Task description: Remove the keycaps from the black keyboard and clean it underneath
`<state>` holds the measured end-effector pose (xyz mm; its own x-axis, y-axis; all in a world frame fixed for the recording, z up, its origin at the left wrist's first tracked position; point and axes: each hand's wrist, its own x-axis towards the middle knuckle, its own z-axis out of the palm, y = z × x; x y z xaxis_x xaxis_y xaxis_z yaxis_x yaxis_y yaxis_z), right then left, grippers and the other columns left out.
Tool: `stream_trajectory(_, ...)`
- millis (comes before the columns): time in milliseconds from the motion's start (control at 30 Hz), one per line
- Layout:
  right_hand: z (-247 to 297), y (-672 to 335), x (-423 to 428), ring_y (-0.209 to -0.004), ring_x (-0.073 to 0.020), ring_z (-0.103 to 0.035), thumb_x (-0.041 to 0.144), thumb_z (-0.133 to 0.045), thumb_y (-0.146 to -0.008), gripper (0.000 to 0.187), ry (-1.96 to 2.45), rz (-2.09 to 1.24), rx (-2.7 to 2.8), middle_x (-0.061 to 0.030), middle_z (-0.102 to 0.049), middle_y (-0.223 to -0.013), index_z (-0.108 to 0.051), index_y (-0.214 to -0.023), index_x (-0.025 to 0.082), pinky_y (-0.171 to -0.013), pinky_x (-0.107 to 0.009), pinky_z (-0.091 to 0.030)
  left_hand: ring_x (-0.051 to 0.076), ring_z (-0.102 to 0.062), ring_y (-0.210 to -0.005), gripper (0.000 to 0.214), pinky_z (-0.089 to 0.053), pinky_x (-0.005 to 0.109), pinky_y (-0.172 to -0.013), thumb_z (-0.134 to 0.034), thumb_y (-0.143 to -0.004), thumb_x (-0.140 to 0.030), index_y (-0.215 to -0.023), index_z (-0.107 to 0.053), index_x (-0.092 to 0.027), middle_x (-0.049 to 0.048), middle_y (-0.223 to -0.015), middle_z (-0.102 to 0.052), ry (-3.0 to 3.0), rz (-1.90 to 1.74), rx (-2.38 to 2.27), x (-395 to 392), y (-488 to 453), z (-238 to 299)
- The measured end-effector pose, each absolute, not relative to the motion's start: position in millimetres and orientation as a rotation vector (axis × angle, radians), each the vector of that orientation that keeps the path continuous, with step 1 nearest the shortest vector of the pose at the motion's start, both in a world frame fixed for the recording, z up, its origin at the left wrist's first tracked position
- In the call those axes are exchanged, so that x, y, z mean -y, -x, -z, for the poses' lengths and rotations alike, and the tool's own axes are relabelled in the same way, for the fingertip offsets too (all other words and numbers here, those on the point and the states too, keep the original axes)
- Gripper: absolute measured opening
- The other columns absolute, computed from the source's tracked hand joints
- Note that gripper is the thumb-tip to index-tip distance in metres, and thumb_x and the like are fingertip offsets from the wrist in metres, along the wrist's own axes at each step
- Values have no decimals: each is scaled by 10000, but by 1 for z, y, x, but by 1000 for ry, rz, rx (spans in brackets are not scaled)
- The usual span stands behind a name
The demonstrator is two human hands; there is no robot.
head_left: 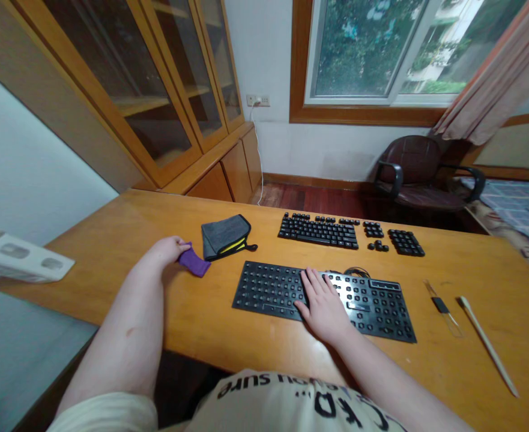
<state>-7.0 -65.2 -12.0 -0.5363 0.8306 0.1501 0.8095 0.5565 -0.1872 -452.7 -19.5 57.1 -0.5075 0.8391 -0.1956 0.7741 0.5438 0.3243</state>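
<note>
My left hand (173,249) is closed on a small folded purple cloth (194,263) at the left of the desk. Just beyond it lies a folded grey cloth (226,236) with black edging and a yellow inside. My right hand (322,303) rests flat, fingers stretched, on a black keyboard (266,288) stripped of its keycaps, so bare switch posts show. Behind the keyboard sits its coiled black cable (356,272). Farther back, the loose black keycaps (320,231) are laid out in keyboard order, with the number-pad keycaps (406,242) to the right.
On the right of the wooden desk (192,324) lie a wire keycap puller (440,306) and a long thin-handled brush (489,348). A white object (23,255) stands at the left edge. Beyond are a glass-door cabinet (165,108) and an armchair (420,174).
</note>
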Motion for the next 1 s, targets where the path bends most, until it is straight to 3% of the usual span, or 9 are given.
stream_trajectory(100,14,6,65,-1367,-258,-212,490,-382,-889,661,1361,-175,2555,-145,-300,-1465,-305,-1411,93,-1118,-452,-116,185,-567,-593,243,-393,228,-499,-608,-659,-414,-661,-603,-171,25,-600,-609,-1363,-429,-2480,21,450,-74)
stream_trajectory(233,13,4,65,-1364,-272,-222,489,-414,-879,664,1302,-259,2503,-163,-284,-1468,-316,-1405,96,-1109,-474,-167,147,-576,-599,351,-436,203,-495,-562,-714,-461,-902,-607,-169,15,-718,-627,-1214,-1189,-2126,10,423,-86)
stream_trajectory(333,2,-6,64,-1354,-284,-250,451,-418,-886,599,1259,-277,2402,-158,-314,-1455,-350,-1389,133,-1081,-518,-223,122,-587,-590,322,-479,208,-516,-501,-789,-402,-985,-580,-159,27,-773,-637,-1030,-1410,-2061,-6,398,-82)
stream_trajectory(433,-16,-40,60,-1247,-284,-426,419,-426,-888,462,1304,-200,2314,-128,-510,-1320,-506,-1273,177,-1056,-529,-266,148,-621,-636,280,-523,269,-583,-449,-837,-303,-1019,-567,-125,67,-799,-652,-1000,-1344,-2164,-20,384,-67)
stream_trajectory(533,-26,-105,59,-1007,-262,-597,429,-397,-885,408,1679,-83,2090,-129,-660,-1070,-638,-1069,157,-926,-436,-437,247,-635,-886,303,-509,403,-795,-546,-770,-226,-1040,-573,-91,145,-945,-659,-1042,-1220,-2269,-19,378,-48)
stream_trajectory(667,-14,-206,77,-879,-356,-629,530,-402,-823,490,2369,195,1804,-245,-630,-1050,-655,-1054,180,-711,-507,-468,353,-304,-1310,502,-234,511,-1068,-651,-690,-236,-1164,-543,-111,198,-1362,-425,-1224,-1063,-2423,6,367,-31)
stream_trajectory(800,11,-261,109,-685,-380,-642,567,-458,-764,427,2649,61,1680,-292,-633,-850,-700,-883,236,-539,-509,-418,353,-274,-1328,526,-260,503,-1063,-532,-812,-360,-1283,-472,-134,184,-1442,-316,-1866,-511,-2444,49,333,-18)
stream_trajectory(900,24,-274,124,-651,-345,-650,449,-433,-794,333,2549,112,1727,-265,-649,-862,-702,-825,256,-578,-490,-444,320,-320,-1313,515,-303,459,-1058,-473,-854,-385,-1292,-468,-115,183,-1427,-345,-2045,-411,-2256,85,296,-6)
stream_trajectory(1000,30,-287,124,-567,-315,-644,353,-417,-792,284,2537,41,1727,-221,-660,-724,-657,-679,252,-518,-443,-448,284,-306,-1327,489,-315,462,-1056,-452,-873,-352,-1334,-428,-190,125,-1453,-326,-2227,-413,-2010,119,260,4)
